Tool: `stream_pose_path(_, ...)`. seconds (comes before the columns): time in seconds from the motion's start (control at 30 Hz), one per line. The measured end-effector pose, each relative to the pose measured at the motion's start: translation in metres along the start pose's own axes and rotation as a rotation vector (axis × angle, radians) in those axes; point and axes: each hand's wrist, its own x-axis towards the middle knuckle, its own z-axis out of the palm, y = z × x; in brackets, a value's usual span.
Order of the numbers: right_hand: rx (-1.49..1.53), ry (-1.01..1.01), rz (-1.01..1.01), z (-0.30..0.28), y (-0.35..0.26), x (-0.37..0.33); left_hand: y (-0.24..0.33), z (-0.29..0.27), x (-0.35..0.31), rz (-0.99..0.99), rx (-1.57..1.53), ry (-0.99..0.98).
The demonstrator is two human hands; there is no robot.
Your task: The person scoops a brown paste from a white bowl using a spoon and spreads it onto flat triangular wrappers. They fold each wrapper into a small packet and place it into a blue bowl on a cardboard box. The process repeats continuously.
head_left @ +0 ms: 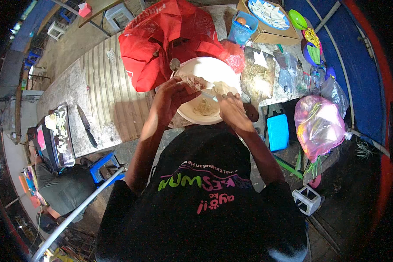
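holding brownish piece [190, 82]; left hand [169, 97] above white bowl [198, 65]

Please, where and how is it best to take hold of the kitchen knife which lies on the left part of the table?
Grip the kitchen knife by its dark handle, probably coming from the near side of the table. The handle points toward that side and the blade points away, so this approach seems to avoid the blade.
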Motion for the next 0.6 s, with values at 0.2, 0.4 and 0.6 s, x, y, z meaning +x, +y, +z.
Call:
stream_pose_path(0.2, 0.559, 0.041, -0.073, -0.029, 0.001, 0.0, 0.006, -0.001, -0.015, -0.092, -0.001, -0.042)
stream_pose_path(0.4, 1.298, -0.055, -0.228, -0.08, 0.006, 0.003, 0.031, 0.02, -0.022, -0.279, 0.181, -0.158)
stream_pose_path(0.6, 1.341, 0.007, -0.262, -0.076, -0.004, -0.001, 0.035, 0.03, -0.019, -0.234, 0.502, -0.165)
